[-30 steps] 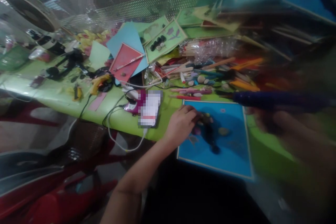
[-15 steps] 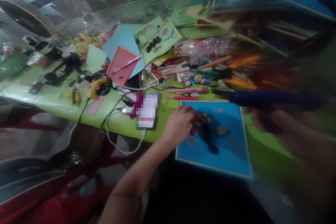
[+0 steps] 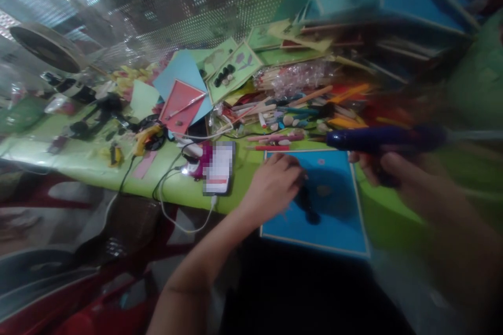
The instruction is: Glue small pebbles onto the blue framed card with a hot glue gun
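A blue board with a pale wooden frame (image 3: 338,238) lies at the table's front edge. Over its upper left part my left hand (image 3: 281,178) bends its fingers downward; they look closed, and whatever they hold is hidden. Beside those fingertips a row of black stones (image 3: 312,215) runs down the board. A flat tan stone (image 3: 324,190) and a small pink piece (image 3: 321,162) sit farther right. My right hand (image 3: 404,178), blurred, grips a purple-blue glue gun (image 3: 365,138) by its handle, its dark nozzle pointing left above the board's top edge.
Left of the board stands a phone (image 3: 220,167) with a white cable. Pens and sticks (image 3: 271,138), a plastic-wrapped bundle (image 3: 286,76) and a decorated green board (image 3: 236,70) pile up behind. Farther left lie a yellow glue gun (image 3: 145,138) and a fan (image 3: 45,47).
The view has shifted slightly. My left hand has moved right over the board and covers more of the stones. The glue gun has come a little left in my right hand.
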`<state>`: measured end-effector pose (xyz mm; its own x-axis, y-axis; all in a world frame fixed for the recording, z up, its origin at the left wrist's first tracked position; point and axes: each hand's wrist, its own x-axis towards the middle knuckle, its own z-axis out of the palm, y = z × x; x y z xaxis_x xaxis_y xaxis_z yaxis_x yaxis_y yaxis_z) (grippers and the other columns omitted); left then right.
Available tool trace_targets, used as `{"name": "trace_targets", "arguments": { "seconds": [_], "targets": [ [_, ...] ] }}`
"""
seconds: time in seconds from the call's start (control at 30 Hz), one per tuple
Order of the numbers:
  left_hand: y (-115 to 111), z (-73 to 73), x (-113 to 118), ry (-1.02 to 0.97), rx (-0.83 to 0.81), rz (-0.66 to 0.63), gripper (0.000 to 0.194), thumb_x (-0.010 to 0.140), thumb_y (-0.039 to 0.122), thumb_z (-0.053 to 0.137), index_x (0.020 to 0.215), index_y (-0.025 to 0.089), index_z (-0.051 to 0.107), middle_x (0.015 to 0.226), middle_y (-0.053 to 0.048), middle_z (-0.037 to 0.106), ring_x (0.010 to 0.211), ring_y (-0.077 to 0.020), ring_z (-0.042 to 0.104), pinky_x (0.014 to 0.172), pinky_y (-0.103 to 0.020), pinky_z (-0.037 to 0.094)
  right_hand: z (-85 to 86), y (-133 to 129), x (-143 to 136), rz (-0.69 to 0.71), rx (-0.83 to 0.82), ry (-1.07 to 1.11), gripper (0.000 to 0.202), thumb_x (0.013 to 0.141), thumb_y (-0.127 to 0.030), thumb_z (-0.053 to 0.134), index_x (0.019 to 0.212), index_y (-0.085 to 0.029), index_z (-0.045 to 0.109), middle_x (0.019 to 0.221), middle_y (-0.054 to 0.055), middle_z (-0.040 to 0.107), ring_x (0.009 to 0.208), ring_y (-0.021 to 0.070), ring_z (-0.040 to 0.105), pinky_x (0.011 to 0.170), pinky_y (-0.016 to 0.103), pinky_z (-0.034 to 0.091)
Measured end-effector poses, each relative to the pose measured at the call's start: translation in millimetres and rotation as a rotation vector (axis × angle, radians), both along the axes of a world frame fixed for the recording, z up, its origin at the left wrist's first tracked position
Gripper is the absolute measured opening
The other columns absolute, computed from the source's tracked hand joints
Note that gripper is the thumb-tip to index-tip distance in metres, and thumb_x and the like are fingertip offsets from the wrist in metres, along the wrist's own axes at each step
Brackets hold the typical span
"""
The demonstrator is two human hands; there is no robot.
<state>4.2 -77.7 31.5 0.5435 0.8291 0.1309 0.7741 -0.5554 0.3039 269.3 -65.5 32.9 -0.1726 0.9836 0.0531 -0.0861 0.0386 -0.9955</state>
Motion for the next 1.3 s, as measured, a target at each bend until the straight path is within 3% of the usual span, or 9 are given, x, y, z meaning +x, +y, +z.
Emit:
{"name": "trace_targets", "arguments": {
  "seconds": [0.23, 0.5, 0.67, 0.77, 0.87, 1.03, 1.17, 1.3],
  "targets": [
    [11.9, 9.4, 22.6, 0.237, -0.001, -0.080, 0.012, 0.090, 0.021, 0.062, 0.091, 0.016, 0.072, 0.107, -0.012, 0.068, 0.109, -0.0308, 0.057, 0.093, -0.045, 0.048, -0.6, -0.4, 2.1, 0.019, -0.003, -0.034, 0.043, 0.084, -0.061, 0.075, 0.072, -0.020, 0.068, 0.062, 0.001, 0.061, 0.055, 0.0138, 0.054, 0.051, 0.030, 0.043],
    [19.5, 11.7, 27.6, 0.286, 0.057, -0.128, 0.010, 0.091, 0.019, 0.059, 0.088, 0.018, 0.069, 0.100, -0.011, 0.067, 0.103, -0.0308, 0.057, 0.086, -0.044, 0.044, -0.9, -2.1, 1.2, 0.020, -0.004, -0.013, 0.037, 0.083, -0.064, 0.074, 0.078, -0.028, 0.071, 0.072, 0.002, 0.064, 0.058, 0.0174, 0.053, 0.051, 0.033, 0.042],
    [23.5, 11.8, 27.8, 0.240, 0.036, -0.100, 0.011, 0.095, 0.020, 0.059, 0.092, 0.016, 0.069, 0.100, -0.011, 0.069, 0.104, -0.0307, 0.059, 0.091, -0.045, 0.044, -0.9, -1.9, 0.7, 0.025, 0.005, 0.005, 0.037, 0.084, -0.063, 0.074, 0.080, -0.026, 0.072, 0.074, 0.002, 0.066, 0.058, 0.0160, 0.054, 0.050, 0.032, 0.042],
    [30.5, 8.7, 24.1, -0.026, -0.043, 0.004, 0.009, 0.096, 0.021, 0.062, 0.092, 0.018, 0.070, 0.098, -0.007, 0.072, 0.104, -0.0267, 0.062, 0.096, -0.043, 0.045, -1.0, -0.9, 1.3, 0.013, 0.004, 0.045, 0.036, 0.084, -0.059, 0.076, 0.082, -0.024, 0.073, 0.078, 0.003, 0.068, 0.059, 0.0148, 0.055, 0.051, 0.031, 0.042],
    [40.0, 2.9, 18.7, -0.465, -0.209, 0.174, 0.007, 0.092, 0.025, 0.069, 0.088, 0.019, 0.070, 0.090, -0.003, 0.073, 0.090, -0.0192, 0.065, 0.087, -0.034, 0.050, 0.6, -0.7, 1.9, -0.019, 0.011, 0.076, 0.034, 0.084, -0.055, 0.077, 0.084, -0.021, 0.073, 0.081, 0.004, 0.070, 0.058, 0.0134, 0.055, 0.052, 0.030, 0.043],
    [51.8, -10.9, 13.2, -1.162, -0.568, 0.335, 0.027, 0.086, 0.043, 0.077, 0.094, 0.017, 0.072, 0.084, -0.001, 0.070, 0.076, -0.0117, 0.063, 0.072, -0.024, 0.048, -0.6, -1.4, 3.8, -0.043, 0.011, 0.079, 0.031, 0.084, -0.052, 0.078, 0.085, -0.022, 0.075, 0.080, 0.004, 0.070, 0.055, 0.0129, 0.056, 0.051, 0.029, 0.044],
    [54.8, -17.1, 14.8, -1.428, -0.708, 0.353, 0.036, 0.078, 0.046, 0.084, 0.096, 0.017, 0.076, 0.080, 0.000, 0.067, 0.068, -0.0064, 0.054, 0.060, -0.018, 0.040, -7.6, 0.8, 4.4, -0.077, -0.018, 0.039, 0.028, 0.082, -0.052, 0.080, 0.082, -0.024, 0.077, 0.075, 0.004, 0.070, 0.057, 0.0146, 0.057, 0.054, 0.028, 0.047],
    [52.1, -17.8, 17.6, -1.531, -0.761, 0.380, 0.037, 0.073, 0.048, 0.088, 0.085, 0.016, 0.075, 0.075, 0.001, 0.063, 0.062, -0.0049, 0.048, 0.057, -0.018, 0.039, -12.9, 2.9, 2.5, -0.078, -0.036, -0.075, 0.046, 0.076, -0.063, 0.080, 0.061, -0.021, 0.070, 0.071, 0.007, 0.070, 0.064, 0.0182, 0.062, 0.057, 0.027, 0.049]
  ]
}}
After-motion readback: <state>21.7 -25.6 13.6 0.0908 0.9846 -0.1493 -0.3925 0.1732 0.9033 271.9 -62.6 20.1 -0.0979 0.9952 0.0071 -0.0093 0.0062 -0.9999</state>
